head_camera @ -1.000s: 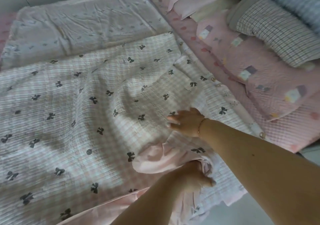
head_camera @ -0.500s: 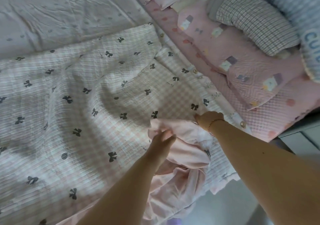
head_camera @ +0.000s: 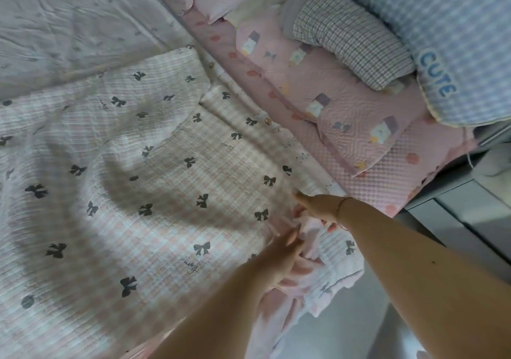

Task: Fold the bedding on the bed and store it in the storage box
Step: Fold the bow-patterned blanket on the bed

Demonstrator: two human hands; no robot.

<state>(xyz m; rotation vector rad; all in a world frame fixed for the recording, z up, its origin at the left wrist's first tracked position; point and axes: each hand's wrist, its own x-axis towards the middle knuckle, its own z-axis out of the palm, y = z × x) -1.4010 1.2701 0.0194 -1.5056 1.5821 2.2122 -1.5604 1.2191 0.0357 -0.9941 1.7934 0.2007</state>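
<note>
A pink-and-white checked quilt [head_camera: 143, 181] printed with dark bows lies spread over the bed. Its near right corner is turned back and bunched, showing the plain pink underside [head_camera: 301, 273]. My right hand [head_camera: 318, 209] reaches in from the right and holds this bunched corner between its thumb and fingers. My left hand [head_camera: 284, 250] lies just below it, with straight fingers pressed against the pink fabric. A second pale, wrinkled blanket [head_camera: 83, 26] lies flat at the far left of the bed.
Pillows are piled along the right side of the bed: a pink quilted one [head_camera: 345, 104], a grey checked one [head_camera: 348, 37] and a blue gingham one marked "CUTE" [head_camera: 456, 40]. Grey furniture [head_camera: 475, 214] stands beside the bed at the right, above pale floor [head_camera: 345, 331].
The view has shifted right. My left hand has let go of the bunched corner and moved up to lie with straight fingers beside the right hand, which has come back toward the bed edge.
</note>
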